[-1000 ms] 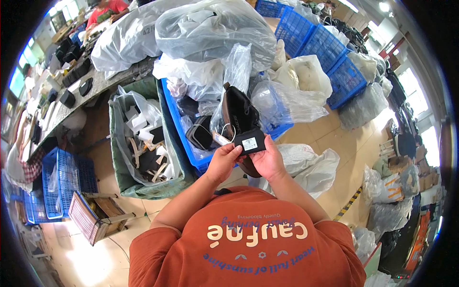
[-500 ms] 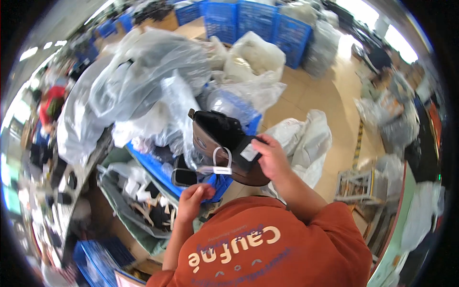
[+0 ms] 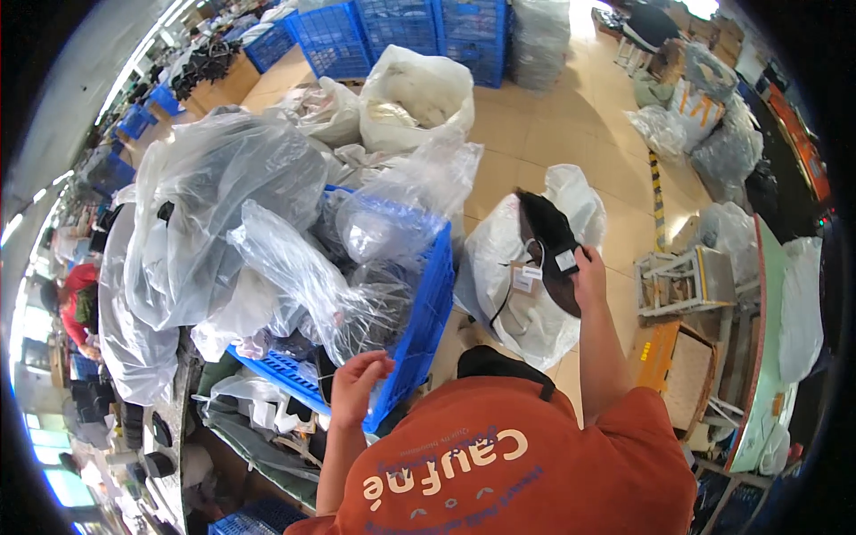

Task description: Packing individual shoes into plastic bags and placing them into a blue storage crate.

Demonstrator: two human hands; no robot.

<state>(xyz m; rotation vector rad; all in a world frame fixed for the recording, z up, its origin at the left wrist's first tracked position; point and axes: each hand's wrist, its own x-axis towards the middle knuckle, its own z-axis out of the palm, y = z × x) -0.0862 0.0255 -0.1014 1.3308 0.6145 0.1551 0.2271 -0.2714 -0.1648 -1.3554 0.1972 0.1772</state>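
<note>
- Black leather first: my right hand (image 3: 588, 278) is closed around a black shoe piece (image 3: 550, 245), held out to my right side with a small white tag on it.
- That black shoe piece sits right over the mouth of a big white plastic bag (image 3: 526, 312) standing on the tan floor (image 3: 553, 134), and a paper label hangs beside it on a thin loop.
- My left hand (image 3: 355, 385) hovers low in front of me, fingers (image 3: 374, 361) loosely curled and holding nothing, just at the near rim of the blue plastic crate (image 3: 428, 303).
- Clear plastic bags (image 3: 312, 276) are stuffed into that blue plastic crate, dark items showing through them; whether my fingertips actually touch the plastic, I can't tell.
- More clear bags (image 3: 214, 205) pile up to my left, bulging and crumpled, well above the crate's edge.
- Another open white sack (image 3: 419, 98) stands further out, beyond the crate.
- Stacked blue crates (image 3: 401, 36) line the far side of the floor.
- Off to my right, a small metal stand (image 3: 687, 281) sits near a cardboard box (image 3: 687, 374).
- My orange shirt (image 3: 517, 464) fills the bottom of the view.
</note>
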